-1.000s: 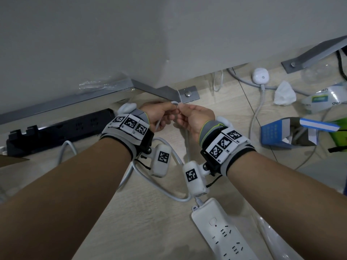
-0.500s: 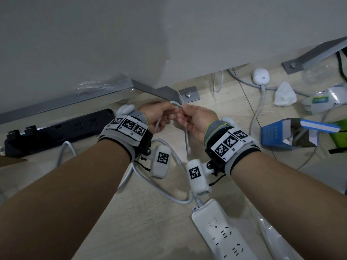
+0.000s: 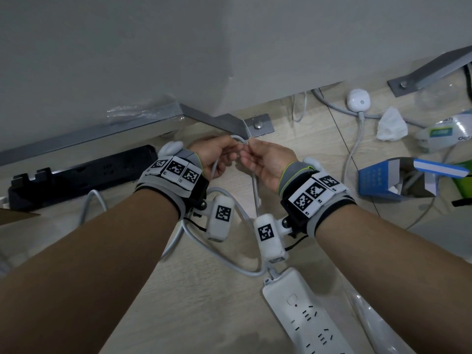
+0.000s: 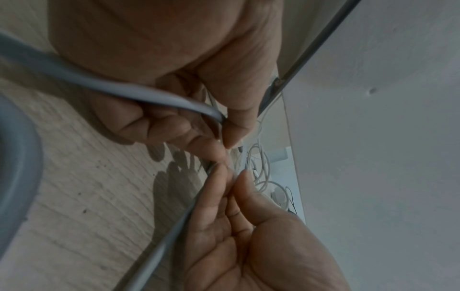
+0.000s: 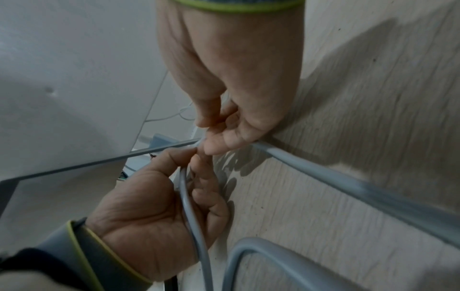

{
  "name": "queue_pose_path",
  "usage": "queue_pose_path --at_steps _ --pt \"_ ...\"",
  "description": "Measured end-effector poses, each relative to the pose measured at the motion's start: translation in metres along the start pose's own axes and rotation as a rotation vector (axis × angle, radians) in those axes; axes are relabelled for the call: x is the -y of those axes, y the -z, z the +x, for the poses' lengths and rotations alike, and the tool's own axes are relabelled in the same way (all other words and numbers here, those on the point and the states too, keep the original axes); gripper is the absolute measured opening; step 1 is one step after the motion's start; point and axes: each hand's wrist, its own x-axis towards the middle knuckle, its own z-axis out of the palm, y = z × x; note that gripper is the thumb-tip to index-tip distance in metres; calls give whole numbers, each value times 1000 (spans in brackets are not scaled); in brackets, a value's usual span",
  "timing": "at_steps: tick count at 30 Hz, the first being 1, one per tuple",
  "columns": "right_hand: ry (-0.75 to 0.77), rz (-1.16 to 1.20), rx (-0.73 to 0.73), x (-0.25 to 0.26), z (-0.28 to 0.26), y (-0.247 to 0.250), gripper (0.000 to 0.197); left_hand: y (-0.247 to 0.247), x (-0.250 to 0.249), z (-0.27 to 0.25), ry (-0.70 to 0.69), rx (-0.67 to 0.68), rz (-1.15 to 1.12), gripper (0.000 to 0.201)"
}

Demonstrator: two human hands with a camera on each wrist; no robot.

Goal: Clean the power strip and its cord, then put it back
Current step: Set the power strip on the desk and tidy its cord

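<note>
- Between the two raised hands in the head view, the left hand (image 3: 217, 155) and the right hand (image 3: 268, 163) meet fingertip to fingertip over a pale wooden floor (image 3: 194, 302), each pinching the white cord (image 3: 240, 139) where it arches between them.
- Below the right hand's wrist the cord drops, loops across the floor under both wrists and runs into the white power strip (image 3: 304, 312), which lies flat on the floor nearer the person than either hand.
- Out past the left hand a black power strip (image 3: 84, 175) lies along a grey metal bar (image 3: 84, 134); out past the right hand sit a crumpled tissue (image 3: 390, 125) and an open blue box (image 3: 383, 180).
- From the left wrist view, the left hand (image 4: 179, 65) curls its thumb and fingers round the cord (image 4: 139, 94), which passes under its palm; the right hand (image 4: 248, 246) comes up from below, its fingers (image 4: 216, 187) lying along a second stretch of cord.
- From the right wrist view, the right hand (image 5: 154, 226) has the cord (image 5: 189, 212) running across its palm with thumb and fingers closed on it; the left hand (image 5: 236, 78) above pinches the cord at its fingertips, and another stretch trails off over the floor.
</note>
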Motion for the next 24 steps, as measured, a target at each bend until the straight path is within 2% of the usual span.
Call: queue_pose_path --at_steps 5,10,17,24 --pt "56 38 -76 -7 0 -1 26 -2 1 0 -1 7 9 22" --pt "160 73 -162 -14 -3 -7 7 -2 0 -2 21 49 -12 27" --pt "188 55 -185 -22 -3 -8 12 -3 2 -1 31 77 -115 28" --pt "241 87 -249 -24 1 -13 12 -8 5 -1 -14 58 -114 22"
